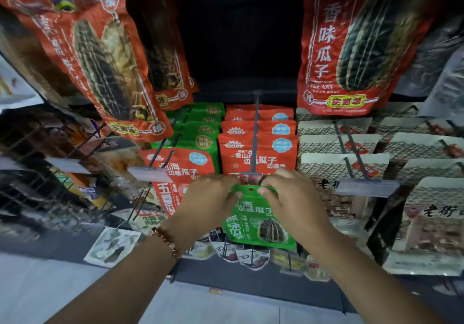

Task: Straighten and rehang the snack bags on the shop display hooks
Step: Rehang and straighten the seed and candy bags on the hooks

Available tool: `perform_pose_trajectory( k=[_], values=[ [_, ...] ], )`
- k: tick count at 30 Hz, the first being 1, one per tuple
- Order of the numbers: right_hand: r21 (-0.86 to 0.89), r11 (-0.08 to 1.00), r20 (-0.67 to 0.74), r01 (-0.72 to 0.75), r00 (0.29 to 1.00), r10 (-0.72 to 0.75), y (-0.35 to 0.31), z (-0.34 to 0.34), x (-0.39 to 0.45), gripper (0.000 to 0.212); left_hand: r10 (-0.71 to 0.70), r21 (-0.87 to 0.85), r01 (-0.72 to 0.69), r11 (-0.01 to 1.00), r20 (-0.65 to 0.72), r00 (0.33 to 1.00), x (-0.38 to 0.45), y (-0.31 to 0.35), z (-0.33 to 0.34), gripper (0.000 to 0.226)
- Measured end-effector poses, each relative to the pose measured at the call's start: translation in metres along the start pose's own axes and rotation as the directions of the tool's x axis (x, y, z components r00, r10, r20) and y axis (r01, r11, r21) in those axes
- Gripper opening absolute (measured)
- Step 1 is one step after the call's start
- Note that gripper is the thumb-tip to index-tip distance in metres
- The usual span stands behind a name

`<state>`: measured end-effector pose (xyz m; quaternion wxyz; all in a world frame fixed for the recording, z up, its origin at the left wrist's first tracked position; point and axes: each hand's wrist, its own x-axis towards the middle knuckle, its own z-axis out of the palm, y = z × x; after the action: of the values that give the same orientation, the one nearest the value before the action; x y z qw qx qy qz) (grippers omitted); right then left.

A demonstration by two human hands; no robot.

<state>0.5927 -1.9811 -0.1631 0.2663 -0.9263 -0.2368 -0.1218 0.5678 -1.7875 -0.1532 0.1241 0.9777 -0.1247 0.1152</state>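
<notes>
A green snack bag (253, 220) hangs in front of me, its top edge with a small hole just below the tip of the middle display hook (255, 132). My left hand (213, 198) pinches the bag's top left corner. My right hand (288, 193) pinches the top right corner. Several red snack bags (273, 150) hang on that hook behind the green one. A row of green bags (200, 127) hangs on the hook to the left, with a red bag (180, 173) at the front of it.
Large red sunflower-seed bags hang above at left (88, 55) and right (351, 42). White patterned bags (351, 163) fill the hooks on the right. Price-tag holders (366, 188) jut out from the hook ends. A wire rack (50, 173) stands at left.
</notes>
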Motion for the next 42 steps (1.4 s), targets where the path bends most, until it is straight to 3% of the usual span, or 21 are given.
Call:
perform_pose_trajectory(
  k=[6,14,20,22,25,28,31,36,42],
  values=[
    [0.018,1.0,0.073,-0.02,0.997,0.019,-0.023,0.02,-0.027,0.013,0.024,-0.055,-0.015,0.998,0.164,0.986,-0.032,-0.025,0.012,0.024],
    [-0.069,0.997,0.034,-0.03,0.999,0.032,-0.079,0.007,-0.02,0.007,0.174,-0.158,-0.163,0.974,0.061,0.983,-0.055,-0.066,-0.017,0.026],
    [0.166,0.968,0.104,-0.19,0.979,0.175,-0.128,0.032,0.006,0.011,0.213,-0.188,-0.206,0.96,0.018,0.977,-0.085,-0.128,-0.036,0.02],
    [0.089,0.977,0.076,-0.194,0.979,0.188,-0.137,0.042,0.017,0.027,0.199,-0.194,-0.183,0.964,0.068,0.978,-0.093,-0.149,-0.039,0.023],
    [-0.134,0.987,0.103,-0.084,0.99,0.098,-0.149,0.055,0.039,0.058,0.224,-0.109,-0.218,0.97,0.038,0.974,-0.1,-0.18,-0.043,0.027],
    [-0.277,0.961,0.172,-0.014,0.983,0.064,-0.153,0.067,0.065,0.074,0.22,-0.027,-0.22,0.975,0.021,0.975,-0.103,-0.203,-0.047,0.035],
    [-0.311,0.95,0.207,0.008,0.977,0.059,-0.149,0.077,0.087,0.084,0.193,-0.016,-0.193,0.981,0.034,0.981,-0.105,-0.218,-0.05,0.042],
    [-0.306,0.95,0.268,0.062,0.963,0.024,-0.137,0.094,0.114,0.077,0.172,-0.005,-0.172,0.985,0.005,0.985,-0.108,-0.224,-0.056,0.031],
    [-0.28,0.96,0.172,-0.01,0.983,0.061,-0.148,0.1,0.122,0.027,0.129,-0.002,-0.129,0.992,-0.002,0.992,-0.115,-0.216,-0.057,0.037]
  ],
)
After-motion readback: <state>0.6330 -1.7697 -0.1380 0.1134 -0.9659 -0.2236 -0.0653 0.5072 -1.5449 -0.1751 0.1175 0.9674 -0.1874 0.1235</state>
